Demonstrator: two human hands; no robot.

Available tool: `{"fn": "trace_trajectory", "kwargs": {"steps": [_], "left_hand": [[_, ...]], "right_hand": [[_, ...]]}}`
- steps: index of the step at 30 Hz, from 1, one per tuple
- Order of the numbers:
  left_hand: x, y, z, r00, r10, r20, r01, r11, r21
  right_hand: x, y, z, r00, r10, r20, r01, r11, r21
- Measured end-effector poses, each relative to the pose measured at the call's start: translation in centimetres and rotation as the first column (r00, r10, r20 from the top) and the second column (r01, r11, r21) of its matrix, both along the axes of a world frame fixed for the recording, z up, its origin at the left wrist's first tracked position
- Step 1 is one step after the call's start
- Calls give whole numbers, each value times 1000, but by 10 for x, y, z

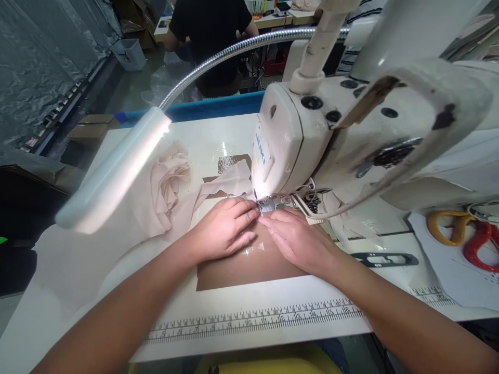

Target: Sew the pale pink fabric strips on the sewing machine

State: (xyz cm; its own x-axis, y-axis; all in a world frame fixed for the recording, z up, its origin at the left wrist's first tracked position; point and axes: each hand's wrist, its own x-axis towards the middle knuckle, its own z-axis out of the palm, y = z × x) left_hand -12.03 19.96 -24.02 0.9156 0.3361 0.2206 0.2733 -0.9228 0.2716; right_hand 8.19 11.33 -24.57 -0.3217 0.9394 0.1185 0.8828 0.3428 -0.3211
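My left hand [226,228] lies at the sewing machine's needle area, its fingers bent and close together on the edge of a pale pink fabric [230,179]. Facing it, my right hand [298,236] has its fingers pressed together, the fingertips almost meeting those of the left just in front of the presser foot [260,205]. What lies under the right fingertips is hidden. Both hands rest over a brown plate [241,272] on the machine bed. The white sewing machine head [280,140] stands right above them.
More pale fabric [167,192] lies bunched at left beneath a lit lamp [117,171]. Thread snips [385,259], yellow-handled scissors [448,228] and a red handle [481,246] are at right. A ruler strip [249,323] runs along the front edge. Another person [210,41] sits beyond the table.
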Motion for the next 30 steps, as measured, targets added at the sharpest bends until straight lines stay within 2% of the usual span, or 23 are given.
{"fn": "trace_trajectory", "kwargs": {"steps": [7,11,13,20,30], "left_hand": [[0,-5,-2,1000,-21,-19,21,1000,9],[-1,-4,-4,999,-24,-29,25,999,21],[-2,-4,-4,999,-24,-34,25,999,23],[-1,-6,-4,999,-31,-18,31,998,51],[2,-5,-2,1000,-5,-24,7,997,77]], "right_hand": [[8,6,1,993,34,-112,-38,999,-32],[13,7,5,980,-113,-166,106,993,-53],[12,8,5,979,-138,-148,133,990,-39],[4,8,1,999,44,-32,-44,999,-13],[4,6,-8,997,-2,-72,4,1000,25]]}}
